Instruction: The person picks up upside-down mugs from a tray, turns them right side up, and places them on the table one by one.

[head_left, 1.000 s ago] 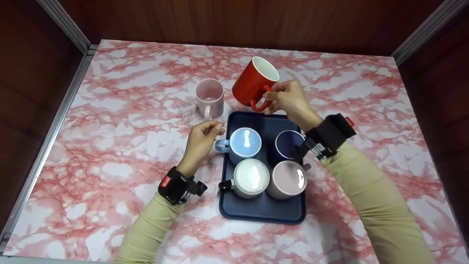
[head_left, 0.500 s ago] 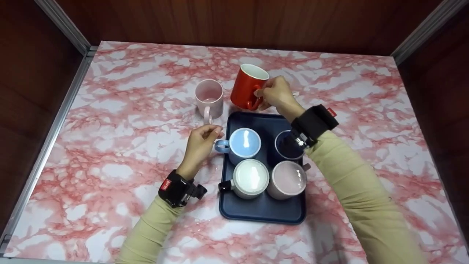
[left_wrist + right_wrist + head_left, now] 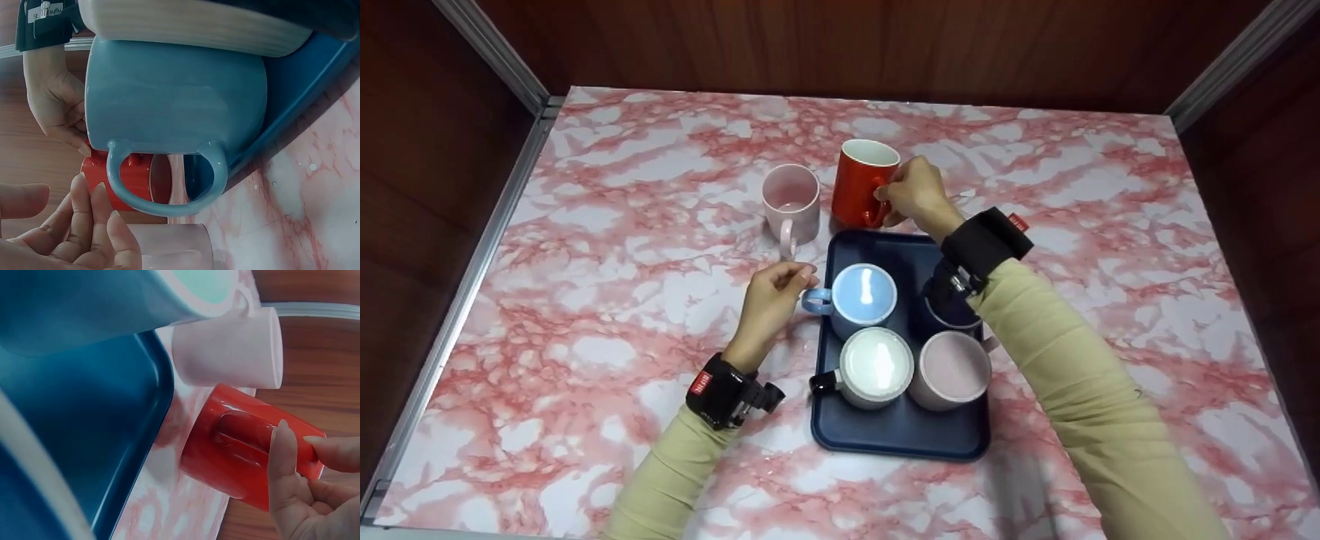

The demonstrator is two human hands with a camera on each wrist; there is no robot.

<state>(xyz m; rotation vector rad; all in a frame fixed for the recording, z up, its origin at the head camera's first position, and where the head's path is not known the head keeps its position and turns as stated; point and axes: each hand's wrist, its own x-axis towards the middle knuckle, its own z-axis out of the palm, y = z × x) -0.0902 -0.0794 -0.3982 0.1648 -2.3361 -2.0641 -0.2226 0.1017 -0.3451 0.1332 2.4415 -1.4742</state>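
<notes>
My right hand (image 3: 916, 193) pinches the handle of a red mug (image 3: 855, 189) with a white inside, just behind the tray. In the right wrist view, thumb and fingers meet on that red mug's (image 3: 236, 439) handle. Whether its base touches the table, I cannot tell. To its left stands a pink mug (image 3: 802, 217), handle toward me. My left hand (image 3: 769, 300) hovers holding nothing, fingers loosely bent, beside the handle of a light blue mug (image 3: 864, 292). The left wrist view puts those fingers (image 3: 81, 208) apart from the light blue mug's (image 3: 174, 95) handle.
A dark blue tray (image 3: 900, 436) holds the light blue mug, a white mug (image 3: 876, 367) with a black handle, a pale pink mug (image 3: 954, 371) and a navy mug (image 3: 952, 311), partly hidden by my right wrist. Wooden panels (image 3: 855, 45) enclose the marbled table (image 3: 607, 300).
The red mug has come down and slightly left in my right hand, going from tilted to nearly upright behind the tray. My left hand has sunk slightly toward me.
</notes>
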